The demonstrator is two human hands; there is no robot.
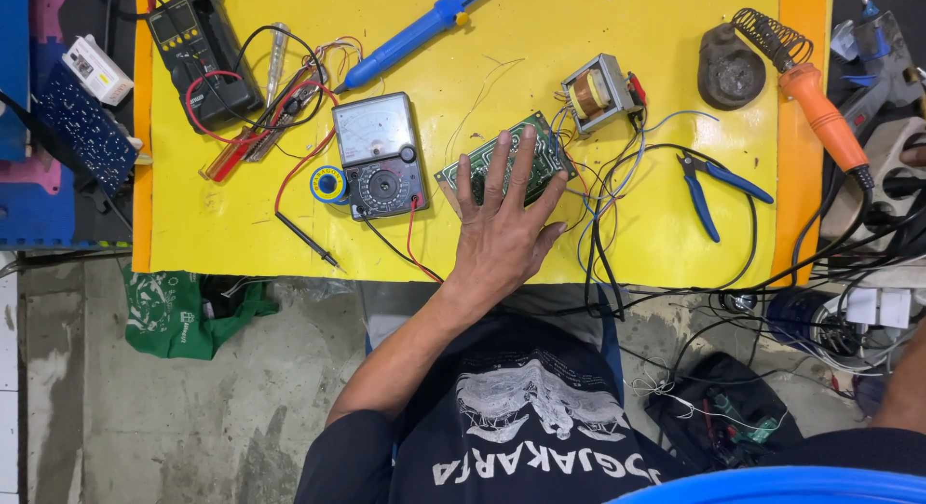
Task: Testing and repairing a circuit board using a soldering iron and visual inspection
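A yellow bench (241, 224) carries everything, its near edge running just above the person's lap. The left hand (502, 236) lies flat near the middle of that near edge, fingers (497, 171) spread wide and gripping nothing; their tips press on one green circuit board (540, 145), which sits tilted just right of the bench's centre. The right hand is out of sight at the right border, only its forearm (907, 388) showing, so I cannot tell how its fingers stand. Just left of the board stands one analogue multimeter (381, 155), and one black digital multimeter (201, 51) lies at the far left corner. One transformer (598, 91) sits just beyond the board, wired to it. There are two soldering irons: a blue one (410, 33) at the far edge, an orange one (820, 108) at the right edge. One pair of blue-handled pliers (719, 188) lies right of the board, and one small solder spool (329, 184) touches the analogue meter's left side.
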